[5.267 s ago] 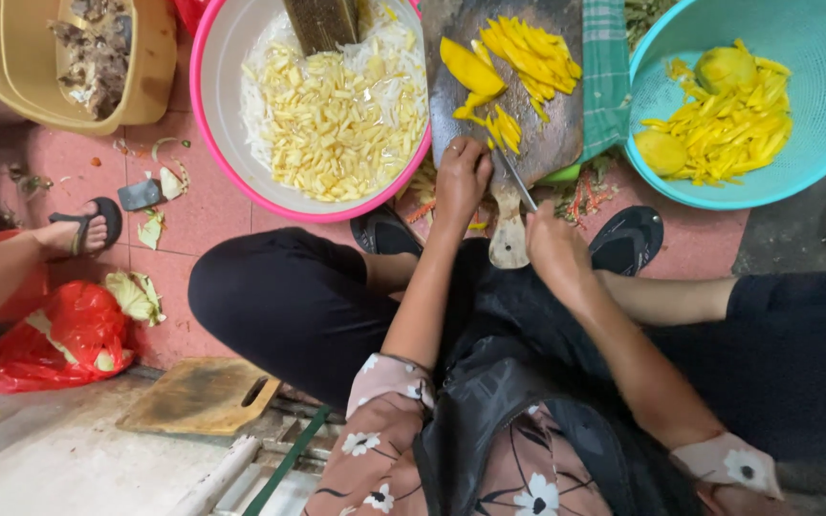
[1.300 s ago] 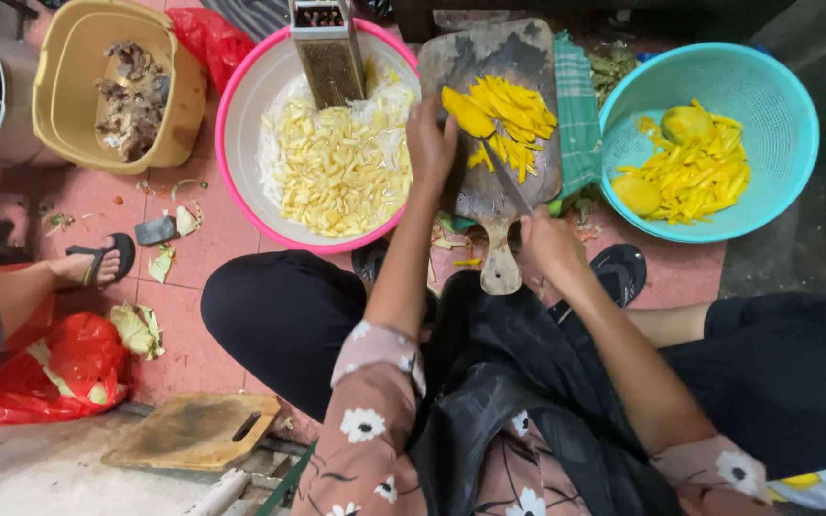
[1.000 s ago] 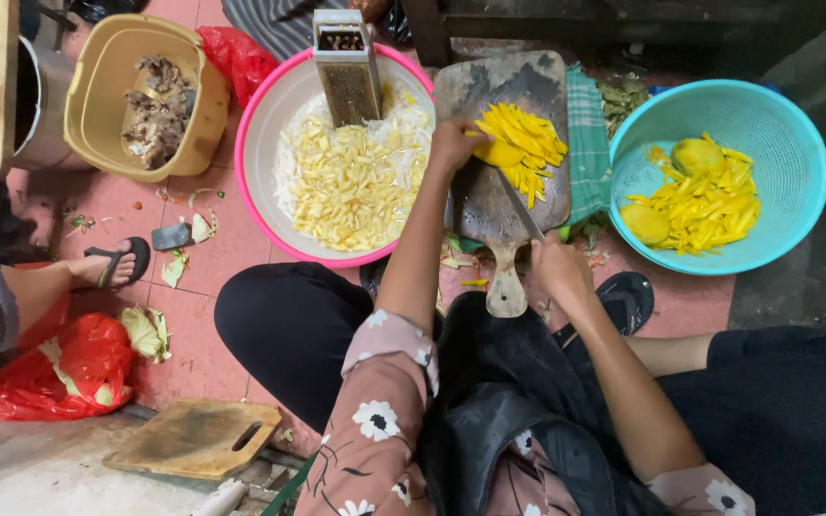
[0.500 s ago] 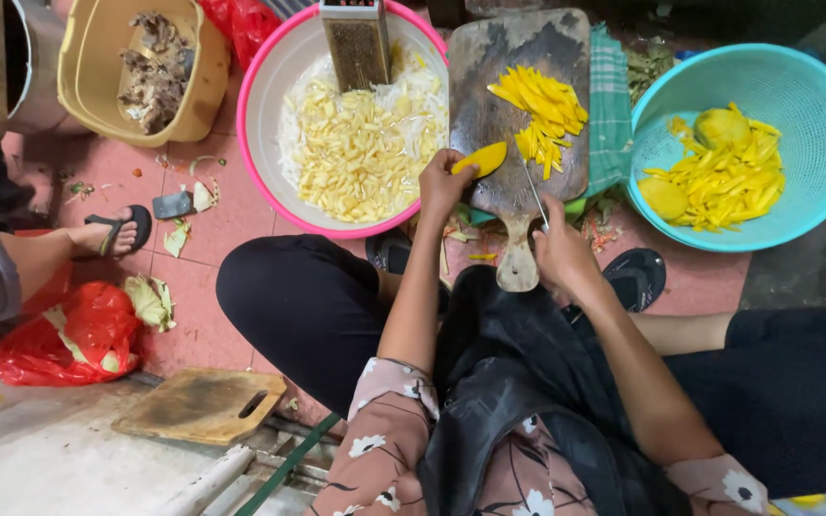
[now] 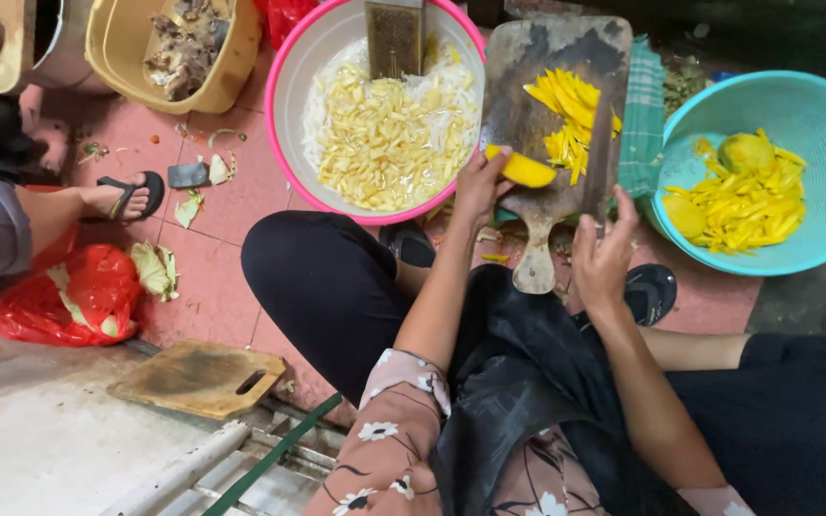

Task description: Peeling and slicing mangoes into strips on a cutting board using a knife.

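My left hand (image 5: 478, 183) holds a yellow fruit piece (image 5: 522, 170) at the near left of a dark wooden cutting board (image 5: 533, 96) lying on the floor. My right hand (image 5: 602, 256) grips a knife (image 5: 602, 143) whose blade stands over the board's right side. A heap of yellow fruit strips (image 5: 568, 117) lies on the board between the two hands.
A pink-rimmed white basin (image 5: 291, 105) of pale shreds with a grater (image 5: 394, 36) sits left of the board. Right is a teal basin (image 5: 815, 115) of yellow fruit. A yellow tub (image 5: 117, 57) of scraps, a red bag (image 5: 69, 296), a second wooden board (image 5: 198, 379) and another person's sandalled foot (image 5: 121, 199) lie left.
The view shifted and steadied. My left hand took a yellow piece off the strip heap and drew it to the board's near left edge; the right hand stays on the knife.
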